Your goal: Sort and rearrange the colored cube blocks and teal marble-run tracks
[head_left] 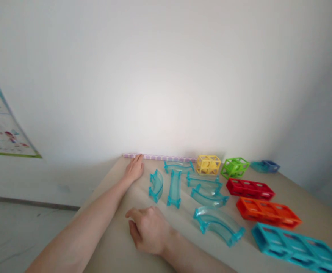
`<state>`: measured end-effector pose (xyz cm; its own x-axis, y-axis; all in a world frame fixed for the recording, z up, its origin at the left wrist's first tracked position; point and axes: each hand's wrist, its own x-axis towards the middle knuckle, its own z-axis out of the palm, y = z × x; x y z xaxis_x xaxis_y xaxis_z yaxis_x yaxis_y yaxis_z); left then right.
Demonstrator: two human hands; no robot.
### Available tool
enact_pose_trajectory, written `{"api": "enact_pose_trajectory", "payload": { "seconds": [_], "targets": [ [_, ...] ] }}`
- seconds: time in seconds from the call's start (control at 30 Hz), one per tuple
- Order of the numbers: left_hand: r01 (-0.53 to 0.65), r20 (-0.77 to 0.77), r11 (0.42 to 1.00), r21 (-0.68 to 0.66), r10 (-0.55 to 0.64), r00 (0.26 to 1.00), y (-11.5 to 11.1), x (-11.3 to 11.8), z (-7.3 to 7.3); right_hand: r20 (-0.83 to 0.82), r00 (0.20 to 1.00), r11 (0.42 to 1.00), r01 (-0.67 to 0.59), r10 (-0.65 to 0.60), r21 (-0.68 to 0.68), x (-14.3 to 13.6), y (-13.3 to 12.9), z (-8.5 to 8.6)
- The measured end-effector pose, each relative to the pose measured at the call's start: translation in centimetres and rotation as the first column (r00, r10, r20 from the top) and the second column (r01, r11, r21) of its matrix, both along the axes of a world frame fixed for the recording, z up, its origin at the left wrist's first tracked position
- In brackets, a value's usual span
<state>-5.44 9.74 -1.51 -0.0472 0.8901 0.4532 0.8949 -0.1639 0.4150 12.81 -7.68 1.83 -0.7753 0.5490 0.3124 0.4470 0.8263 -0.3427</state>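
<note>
My left hand (134, 169) lies at the back left of the table, fingers stretched out, the tips touching a long purple-and-white patterned strip (166, 157) along the wall. Nearer to me, my right hand (150, 230) is loosely curled above the tabletop, with nothing visible in it. Clear teal track pieces lie beyond and to the right of it: a short curved one (156, 185), a straight one (174, 189) and a larger curve (218, 224). Farther back are another curved track (179, 167), a straight track (204, 182) and a curve (209, 196).
Yellow (208, 165) and green (235, 167) open-frame blocks stand near the wall. Red (250, 189), orange (268, 213) and turquoise (298, 245) frame bars lie to the right. A blue piece (270, 166) sits in the far corner. The table's left edge drops to the floor.
</note>
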Motion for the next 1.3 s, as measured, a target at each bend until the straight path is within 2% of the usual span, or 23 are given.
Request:
{"api": "enact_pose_trajectory", "payload": {
  "seconds": [0.2,0.43,0.63,0.77,0.83,0.9,0.93,0.97,1.0,1.03,1.07,1.1,1.13,1.17,1.23,1.3],
  "targets": [
    [-0.016,-0.113,0.999,-0.031,0.013,0.994,2.6,0.3,0.0,-0.008,1.0,1.0,0.011,-0.011,0.015,0.2,0.4,-0.3],
    [-0.139,-0.128,0.99,-0.021,0.135,0.983,2.9,-0.5,-0.5,0.019,1.0,1.0,-0.021,0.021,0.014,0.2,0.6,-0.2],
    [-0.237,-0.031,0.966,0.102,0.241,0.97,1.0,-1.2,-0.4,0.012,0.999,0.999,-0.048,0.048,-0.002,0.6,0.4,0.0],
    [-0.344,0.117,0.899,0.271,0.324,0.939,-1.1,-2.1,0.0,-0.081,0.993,0.995,-0.092,0.089,-0.041,1.0,0.3,-0.5],
    [-0.399,0.203,0.849,0.346,0.347,0.916,-2.3,-2.5,0.2,-0.174,0.98,0.989,-0.113,0.095,-0.097,0.8,0.3,-1.1],
    [-0.416,0.257,0.815,0.403,0.335,0.906,-3.6,-2.6,0.3,-0.307,0.951,0.965,-0.106,0.028,-0.241,0.5,0.4,-1.8],
    [-0.405,0.266,0.809,0.425,0.316,0.911,-4.2,-2.5,0.4,-0.377,0.925,0.924,-0.105,-0.045,-0.368,0.2,0.5,-2.1],
    [-0.383,0.265,0.81,0.444,0.29,0.92,-4.9,-2.4,0.4,-0.434,0.89,0.846,-0.12,-0.14,-0.52,0.1,0.6,-2.4],
    [-0.353,0.257,0.816,0.458,0.259,0.931,-5.5,-2.2,0.5,-0.473,0.846,0.727,-0.161,-0.247,-0.667,-0.1,0.8,-2.5],
    [-0.314,0.241,0.826,0.469,0.222,0.945,-6.2,-2.0,0.5,-0.493,0.798,0.581,-0.23,-0.347,-0.781,-0.1,1.0,-2.5],
    [-0.275,0.228,0.834,0.478,0.185,0.956,-6.9,-1.8,0.6,-0.502,0.753,0.435,-0.316,-0.426,-0.843,0.0,1.3,-2.4],
    [-0.224,0.208,0.845,0.485,0.137,0.969,-7.6,-1.6,0.7,-0.515,0.708,0.315,-0.408,-0.483,-0.857,0.3,1.6,-2.2],
    [-0.149,0.182,0.855,0.497,0.064,0.981,-8.3,-1.4,0.8,-0.532,0.676,0.22,-0.495,-0.51,-0.841,0.5,1.9,-1.9],
    [-0.02,0.146,0.854,0.52,-0.066,0.987,-9.0,-1.2,0.9,-0.552,0.658,0.145,-0.567,-0.512,-0.811,0.9,2.1,-1.6],
    [0.209,0.058,0.819,0.534,-0.283,0.957,-10.4,-0.7,1.1,-0.592,0.648,0.028,-0.663,-0.479,-0.748,1.4,2.4,-1.1],
    [0.379,-0.022,0.78,0.498,-0.426,0.904,-11.7,0.0,1.3,-0.614,0.664,-0.032,-0.69,-0.427,-0.723,1.6,2.4,-0.7]
  ]
}}
